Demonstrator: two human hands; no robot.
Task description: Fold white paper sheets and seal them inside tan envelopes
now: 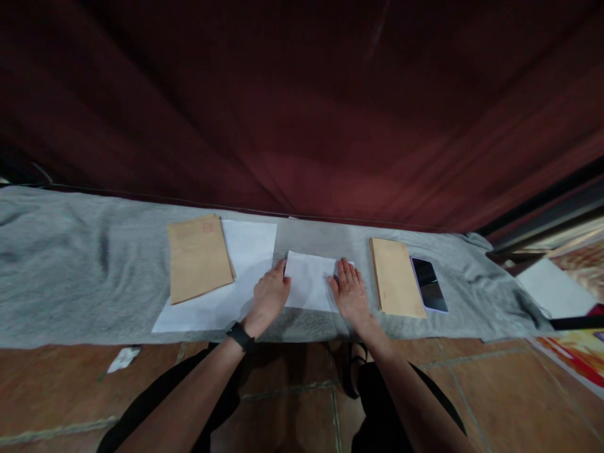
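Note:
A small white sheet of paper (309, 283), apparently folded, lies flat on the grey cloth between my hands. My left hand (271, 292) is at its left edge, fingers curled, with the thumb and index finger against the paper. On the right edge, my right hand (350, 292) lies flat with its fingers stretched out, pressing on the paper. A stack of brown envelopes (198, 258) rests to the left, on top of larger white sheets (252, 245) that reach close to my left hand. Another stack of brown envelopes (399, 277) is to the right of my right hand.
A phone (429, 284) lies beside the right envelopes. Grey cloth (70, 270) covers the long narrow surface, with a dark red curtain (302, 126) hanging behind it. A crumpled white scrap (123, 358) is on the tiled floor (500, 384). A white board-like object (554, 289) stands at the right.

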